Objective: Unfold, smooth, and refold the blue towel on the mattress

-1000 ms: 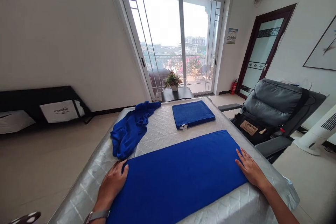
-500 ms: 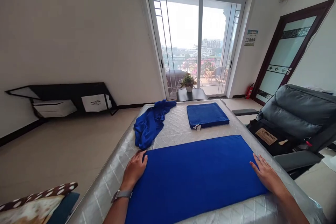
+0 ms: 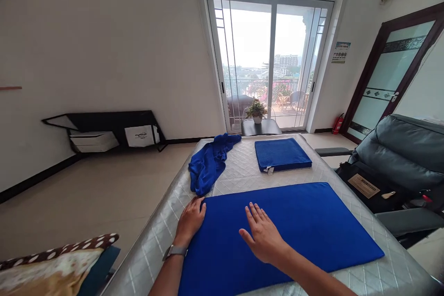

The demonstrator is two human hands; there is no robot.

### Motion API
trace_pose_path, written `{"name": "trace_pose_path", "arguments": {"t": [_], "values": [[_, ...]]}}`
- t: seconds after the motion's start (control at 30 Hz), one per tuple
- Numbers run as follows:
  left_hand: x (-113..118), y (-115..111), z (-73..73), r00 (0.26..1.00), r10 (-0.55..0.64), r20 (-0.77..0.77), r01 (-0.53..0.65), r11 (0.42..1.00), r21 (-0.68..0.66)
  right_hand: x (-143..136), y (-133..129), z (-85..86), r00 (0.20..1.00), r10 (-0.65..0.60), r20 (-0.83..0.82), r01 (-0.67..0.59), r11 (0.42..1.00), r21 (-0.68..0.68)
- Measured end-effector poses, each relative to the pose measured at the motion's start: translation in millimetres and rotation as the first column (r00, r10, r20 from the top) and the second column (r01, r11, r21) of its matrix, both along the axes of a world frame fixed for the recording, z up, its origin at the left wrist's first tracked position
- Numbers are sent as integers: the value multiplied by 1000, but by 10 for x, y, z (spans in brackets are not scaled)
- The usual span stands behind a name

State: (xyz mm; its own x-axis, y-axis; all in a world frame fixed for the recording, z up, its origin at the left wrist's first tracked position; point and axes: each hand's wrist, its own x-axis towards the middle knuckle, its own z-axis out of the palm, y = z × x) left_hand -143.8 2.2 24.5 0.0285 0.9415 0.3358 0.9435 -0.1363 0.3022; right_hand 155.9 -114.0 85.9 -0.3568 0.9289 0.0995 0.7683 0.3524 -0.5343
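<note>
A smooth blue towel (image 3: pixel 312 231) lies spread flat across the near part of a quilted mattress (image 3: pixel 236 171). My left hand (image 3: pixel 192 218) rests at its left edge near the far corner, fingers stretched out; a grey watch band circles that wrist. Over the towel's middle is my right hand (image 3: pixel 262 236), palm down with fingers extended and nothing held; whether it touches the cloth I cannot tell. Beyond the left hand sits a crumpled blue towel (image 3: pixel 210 164). Farther back on the right is a neatly folded blue stack of towels (image 3: pixel 282 153) with white tags.
A dark recliner (image 3: pixel 409 157) with a black bag (image 3: pixel 364 187) stands right of the mattress. Cushions (image 3: pixel 65 268) lie at the lower left. Behind the mattress is a chair (image 3: pixel 262 127) holding a potted plant (image 3: pixel 256 108). A black rack (image 3: pixel 107 125) lines the left wall.
My right hand has moved left from the towel's right edge to over its middle. The left hand stays at the left edge. The camera view has turned slightly left.
</note>
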Motion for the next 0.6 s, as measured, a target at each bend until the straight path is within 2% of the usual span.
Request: {"name": "trace_pose_path", "arguments": {"t": [0.17, 0.33, 0.47, 0.53, 0.6], "values": [[-38, 38, -75, 1000, -4, -25, 4, 1000, 30, -927, 343, 4, 992, 90, -90, -91, 996, -14], [-195, 120, -353, 996, -83, -25, 85, 991, 100, -1583, 727, -56, 989, 56, -135, -55, 998, 8], [-325, 186, -596, 987, -153, -41, 157, 976, 152, -1880, 920, -168, 989, -7, -149, 5, 1000, -11], [-346, 202, -648, 989, -144, -45, 149, 978, 148, -1942, 970, -246, 988, -26, -151, 22, 999, -27], [-337, 196, -642, 990, -133, -47, 138, 981, 135, -1957, 1000, -314, 988, -31, -152, 26, 999, -34]]}}
